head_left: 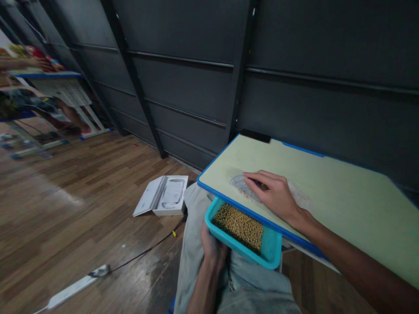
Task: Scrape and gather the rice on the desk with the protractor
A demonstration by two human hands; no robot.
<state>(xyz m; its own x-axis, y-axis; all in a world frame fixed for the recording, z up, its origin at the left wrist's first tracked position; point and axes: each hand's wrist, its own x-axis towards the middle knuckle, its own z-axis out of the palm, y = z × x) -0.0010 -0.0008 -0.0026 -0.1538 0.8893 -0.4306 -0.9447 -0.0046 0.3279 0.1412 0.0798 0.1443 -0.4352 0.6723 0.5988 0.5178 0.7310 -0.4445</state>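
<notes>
My left hand (211, 242) grips a turquoise plastic tray (272, 248) from below and its near side, over my lap. Round yellowish beans (240, 224), with some greenish ones at the edges, lie inside it. The tray is just under the front edge of a pale-green desk with a blue rim (343, 196). Over the desktop, my right hand (271, 192) has its thumb and fingers pinched together; whatever is between them is not clear. Beneath its fingertips is a grey, rounded printed mark (237, 181), with small orange-brown crumbs (244, 193) near the desk edge.
A black flat object (255, 135) lies at the desk's far edge. An open white box (172, 196) sits on the wooden floor, left of my legs. A power strip (77, 288) and black cable lie nearby. A dark panelled wall (183, 65) stands behind; another person sits far left.
</notes>
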